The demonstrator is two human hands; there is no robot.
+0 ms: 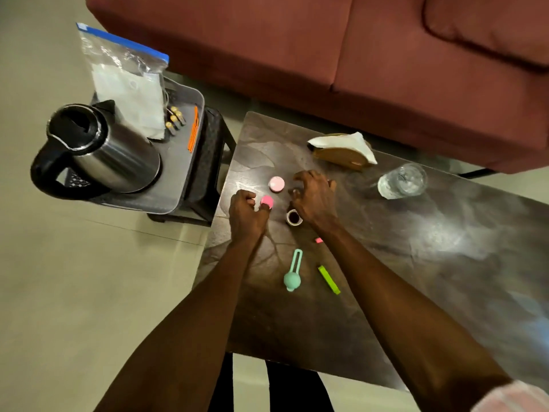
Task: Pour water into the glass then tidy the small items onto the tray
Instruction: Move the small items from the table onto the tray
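Observation:
My left hand [246, 212] grips a small bright pink item [266, 201] near the left edge of the dark table [416, 263]. My right hand [315, 194] hovers beside it with fingers curled like a claw; whether it holds anything is hidden. A pale pink round item [277, 184] lies between the hands. A small tape roll [294, 217] sits under my right wrist. A mint green loop tool [293, 272], a lime green stick [329, 279] and a tiny pink piece [318, 240] lie nearer me. The glass [402, 180] holds water. The grey tray [178, 179] stands left on a stool.
A steel kettle [98, 150] sits on the tray with a zip bag [124, 78], batteries [175, 120] and an orange stick [193, 132]. A napkin holder [344, 151] stands at the table's far side. A red sofa [356, 55] runs behind.

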